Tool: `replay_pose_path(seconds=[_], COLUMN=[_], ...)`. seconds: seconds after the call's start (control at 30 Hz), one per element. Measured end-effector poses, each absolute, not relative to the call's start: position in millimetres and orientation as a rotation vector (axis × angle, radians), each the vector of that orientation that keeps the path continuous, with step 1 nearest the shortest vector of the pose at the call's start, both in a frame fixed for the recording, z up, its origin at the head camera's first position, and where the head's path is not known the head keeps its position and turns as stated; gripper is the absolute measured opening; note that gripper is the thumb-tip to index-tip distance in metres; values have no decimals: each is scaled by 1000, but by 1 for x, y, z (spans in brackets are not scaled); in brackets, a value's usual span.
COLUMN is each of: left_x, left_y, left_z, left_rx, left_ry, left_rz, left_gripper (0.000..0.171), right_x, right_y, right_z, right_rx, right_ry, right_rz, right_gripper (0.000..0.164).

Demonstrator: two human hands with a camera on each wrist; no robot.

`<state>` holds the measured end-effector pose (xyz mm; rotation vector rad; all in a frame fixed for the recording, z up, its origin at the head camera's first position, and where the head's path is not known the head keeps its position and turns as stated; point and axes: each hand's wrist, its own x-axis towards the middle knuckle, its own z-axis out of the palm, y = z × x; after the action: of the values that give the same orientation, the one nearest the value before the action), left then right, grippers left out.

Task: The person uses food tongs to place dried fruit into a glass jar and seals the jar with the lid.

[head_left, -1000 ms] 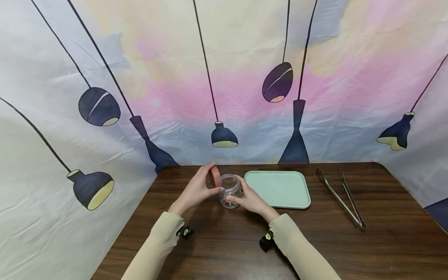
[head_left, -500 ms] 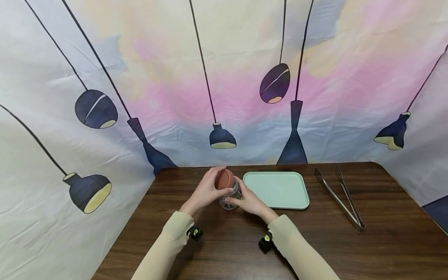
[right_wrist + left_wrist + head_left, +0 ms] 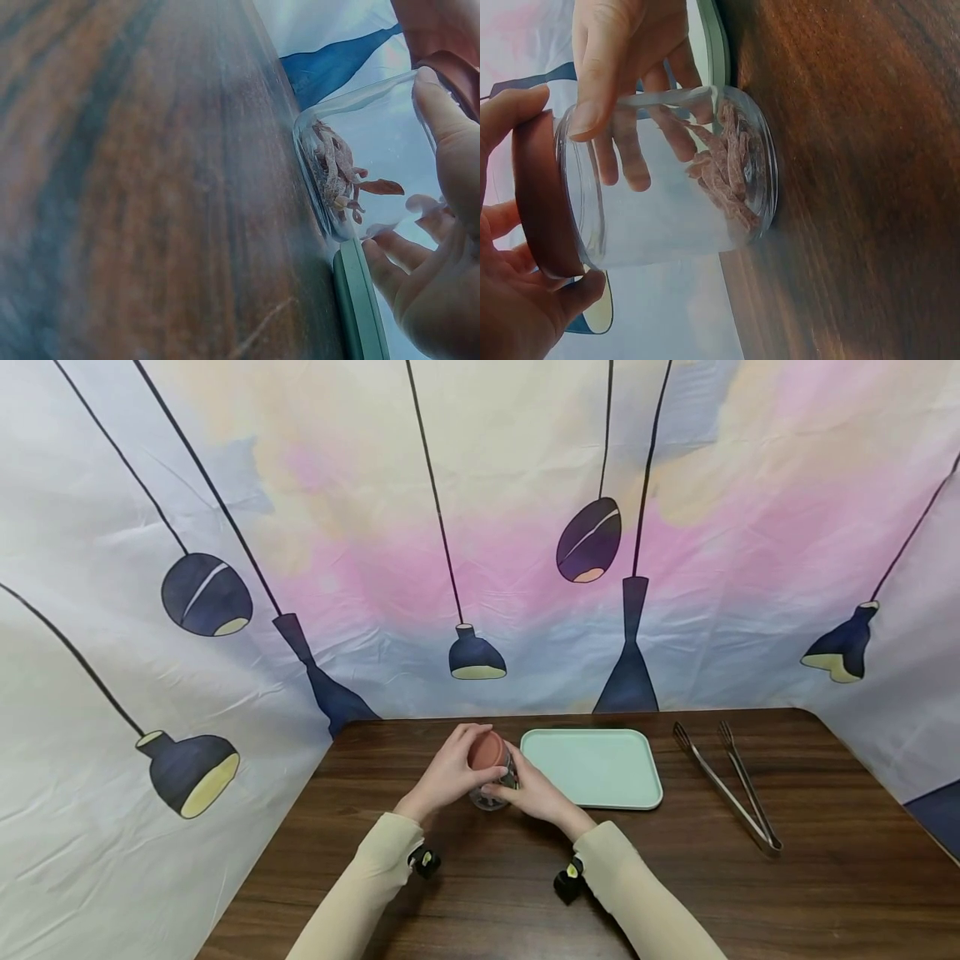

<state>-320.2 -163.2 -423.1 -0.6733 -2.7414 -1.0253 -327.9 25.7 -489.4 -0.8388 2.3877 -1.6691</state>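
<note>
A clear jar [image 3: 660, 217] stands upright on the dark wooden table, with several brown, dusty-looking dried strips [image 3: 727, 165] at its bottom. My left hand [image 3: 444, 774] grips a reddish-brown round lid [image 3: 487, 752] by its edge, thumb on the near side and fingers on the far side. In the left wrist view the lid sits at the jar's mouth, close against the threaded neck. My right hand [image 3: 536, 789] holds the jar around its upper side, thumb in front and fingers behind the glass, as the right wrist view also shows.
A pale green tray [image 3: 592, 768] lies just right of the jar, close to my right hand. Farther right are open metal tongs [image 3: 738, 789] on the wooden table [image 3: 480, 902]. A printed cloth [image 3: 360, 568] hangs behind the table's back edge.
My left hand has brought the lid rightward from beside the jar onto its mouth, turning it from edge-on to nearly level. The right hand has kept its hold on the jar.
</note>
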Motion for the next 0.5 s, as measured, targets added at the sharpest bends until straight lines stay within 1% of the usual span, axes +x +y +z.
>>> replay_pose_path(seconds=[0.5], left_x=[-321], left_y=[-157], left_z=[-424], left_rx=[-648], left_ry=[-2780], left_rz=[-976], left_gripper=[75], right_x=[-328], right_y=[24], right_z=[-492], right_rx=[-816], right_ry=[2362], right_rz=[-1699], right_gripper=[91])
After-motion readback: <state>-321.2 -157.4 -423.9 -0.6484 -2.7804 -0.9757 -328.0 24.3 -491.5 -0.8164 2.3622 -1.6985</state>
